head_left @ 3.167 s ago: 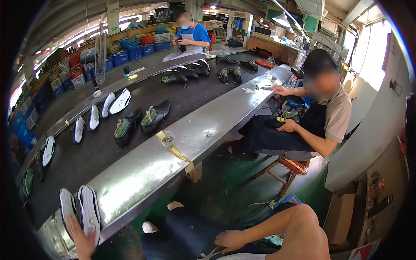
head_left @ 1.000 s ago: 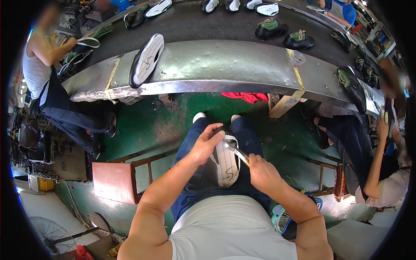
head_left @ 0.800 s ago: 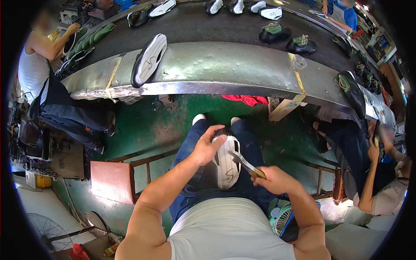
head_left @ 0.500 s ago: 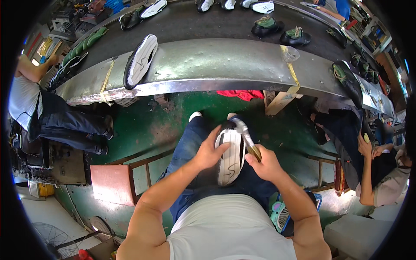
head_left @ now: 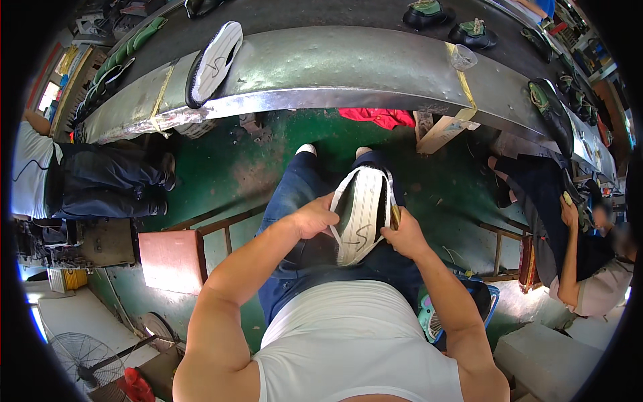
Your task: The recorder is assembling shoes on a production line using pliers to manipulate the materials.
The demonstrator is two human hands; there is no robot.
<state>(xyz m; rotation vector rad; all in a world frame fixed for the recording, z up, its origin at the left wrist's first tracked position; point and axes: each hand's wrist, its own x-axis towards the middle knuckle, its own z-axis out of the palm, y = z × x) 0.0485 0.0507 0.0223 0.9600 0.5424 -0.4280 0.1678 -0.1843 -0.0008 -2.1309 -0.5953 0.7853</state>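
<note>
Over my lap lies a dark shoe, its pale sole (head_left: 362, 208) turned up and marked with a dark scribble. A white strip (head_left: 340, 194) runs along its edge and stands off the sides. My left hand (head_left: 316, 218) is closed on the strip at the shoe's left side. At the right side my right hand (head_left: 406, 234) is closed round a hammer, whose yellowish-brown handle (head_left: 395, 216) shows beside the shoe; the hammer head is out of sight. The thumb of that hand touches the shoe's right edge; whether it also pinches the strip I cannot tell.
A metal-edged bench (head_left: 321, 60) crosses ahead, carrying another upturned shoe (head_left: 216, 65), dark shoes with green linings (head_left: 473, 33) and a clear cup (head_left: 463, 57). People sit at left and right. A brown padded stool (head_left: 172, 260) stands left, a fan (head_left: 87, 365) lower left.
The hammer head has gone from the shoe's toe, and its handle now lies beside the shoe. Both hands are now at the shoe's sides, with the white strip spread outward. The view has shifted downward.
</note>
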